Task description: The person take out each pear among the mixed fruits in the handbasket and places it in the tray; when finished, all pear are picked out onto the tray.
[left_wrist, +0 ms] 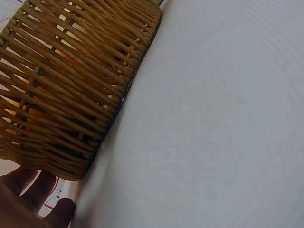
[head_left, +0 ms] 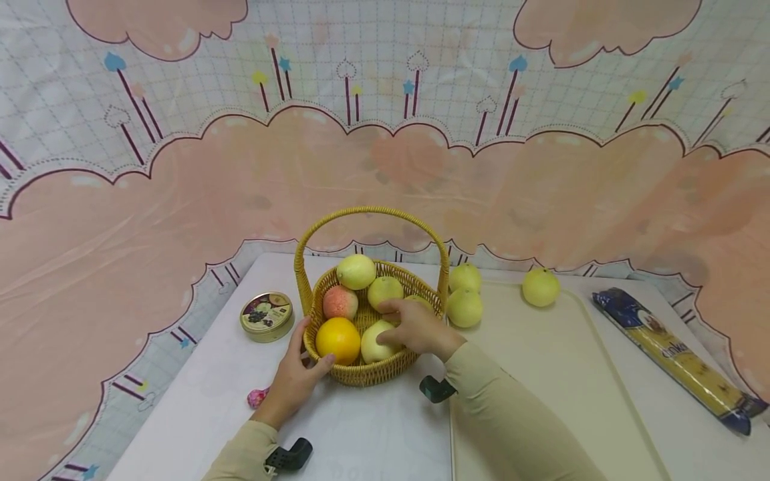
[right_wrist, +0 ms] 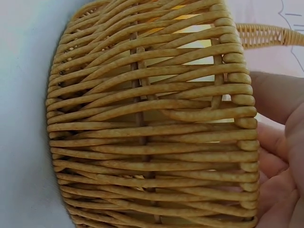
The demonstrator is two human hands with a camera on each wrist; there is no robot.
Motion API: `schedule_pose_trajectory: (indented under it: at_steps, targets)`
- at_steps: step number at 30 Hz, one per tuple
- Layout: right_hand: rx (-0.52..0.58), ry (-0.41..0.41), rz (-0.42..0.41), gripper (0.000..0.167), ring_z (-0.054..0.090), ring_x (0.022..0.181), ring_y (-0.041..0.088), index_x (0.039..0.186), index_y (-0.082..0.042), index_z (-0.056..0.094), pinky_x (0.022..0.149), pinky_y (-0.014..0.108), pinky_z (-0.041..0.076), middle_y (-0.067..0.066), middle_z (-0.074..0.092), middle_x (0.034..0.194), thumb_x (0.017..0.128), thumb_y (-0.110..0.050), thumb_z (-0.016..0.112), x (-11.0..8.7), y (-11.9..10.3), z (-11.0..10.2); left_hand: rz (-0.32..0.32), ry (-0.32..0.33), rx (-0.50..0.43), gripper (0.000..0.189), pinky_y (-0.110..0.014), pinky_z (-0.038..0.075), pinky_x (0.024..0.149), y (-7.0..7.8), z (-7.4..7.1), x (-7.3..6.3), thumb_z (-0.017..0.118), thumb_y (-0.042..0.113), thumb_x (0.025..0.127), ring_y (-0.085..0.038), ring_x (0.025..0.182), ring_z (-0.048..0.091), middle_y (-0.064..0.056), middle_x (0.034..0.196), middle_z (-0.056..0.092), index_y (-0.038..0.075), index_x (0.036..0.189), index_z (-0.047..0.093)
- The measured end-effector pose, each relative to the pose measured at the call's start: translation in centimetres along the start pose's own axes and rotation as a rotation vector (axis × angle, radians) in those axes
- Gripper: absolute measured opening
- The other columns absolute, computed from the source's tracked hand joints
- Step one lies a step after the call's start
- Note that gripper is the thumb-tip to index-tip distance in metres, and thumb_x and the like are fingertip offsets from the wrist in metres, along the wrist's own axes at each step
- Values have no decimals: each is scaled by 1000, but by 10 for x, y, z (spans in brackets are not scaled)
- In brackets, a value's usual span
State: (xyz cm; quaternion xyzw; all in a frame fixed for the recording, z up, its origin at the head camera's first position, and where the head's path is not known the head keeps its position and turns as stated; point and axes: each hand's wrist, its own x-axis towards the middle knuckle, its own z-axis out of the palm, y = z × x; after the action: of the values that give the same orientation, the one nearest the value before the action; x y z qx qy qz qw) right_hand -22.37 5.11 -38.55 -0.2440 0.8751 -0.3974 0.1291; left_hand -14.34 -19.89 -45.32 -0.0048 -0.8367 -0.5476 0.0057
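Observation:
A woven basket (head_left: 368, 378) with a tall arched handle stands on the white table. My left hand (head_left: 296, 382) grips its left front rim, thumb near an orange (head_left: 338, 341) inside and fingers along the outer side. Reaching over the right rim, my right hand (head_left: 421, 329) has thumb and fingers around a pale yellow-green round fruit (head_left: 374, 344). Also in the basket are a reddish peach (head_left: 340, 302), a lemon (head_left: 356, 272) and a yellow-green fruit (head_left: 385, 292). One more yellow-green fruit (head_left: 418, 302) is partly hidden behind my right hand. Basket weave (right_wrist: 152, 118) fills much of the right wrist view.
Right of the basket, two yellow-green fruits (head_left: 465, 307) sit close together, and another (head_left: 541, 287) is on the cream tray (head_left: 529, 354). A long pasta packet (head_left: 674, 354) lies far right. At left are a round tin (head_left: 267, 318) and a pink wrapped candy (head_left: 257, 399).

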Motion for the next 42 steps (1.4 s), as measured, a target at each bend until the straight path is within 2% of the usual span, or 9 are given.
schedule_pose_trajectory:
  at_steps: [5,13,18,30,38,42]
  targets:
    - [-102,-24,-5,71,54,126,25,142,-1,54,108,40,40,13,58,140,82,-26,84,1,-1,1,-7,-1,-1,90,-59,31,111,1,0,0,68,31,94,-46,139,35,-23,162,17,13,160,10]
    - [-151,-73,-15,73,55,123,27,141,-1,54,106,40,42,13,58,139,81,-31,84,1,-5,1,-9,3,12,90,-60,30,112,1,0,0,68,32,94,-47,139,34,-23,162,17,13,160,10]
    - [-146,-66,-26,71,56,120,25,138,-3,57,104,38,44,11,60,136,80,-31,85,0,-4,1,-12,6,22,90,-60,30,111,1,1,0,68,33,95,-48,139,34,-24,163,16,14,160,10]
    - [-47,-24,-52,67,57,119,25,138,-3,57,103,40,45,9,63,131,81,-26,84,-4,-2,3,-28,13,29,90,-61,31,111,0,1,-2,67,36,95,-48,139,33,-23,163,16,15,161,8]
    - [-90,-30,-78,66,55,121,26,136,-1,57,106,42,42,11,61,132,82,-30,83,-4,-3,7,-30,10,19,90,-61,30,111,-1,2,-1,66,35,96,-48,139,32,-23,163,15,16,161,8]
    - [-145,-44,-54,63,58,110,22,130,-7,63,97,39,47,7,65,125,80,-38,84,-3,-2,8,-26,6,14,90,-61,30,111,0,3,-1,67,35,96,-47,140,32,-23,163,15,15,161,8]
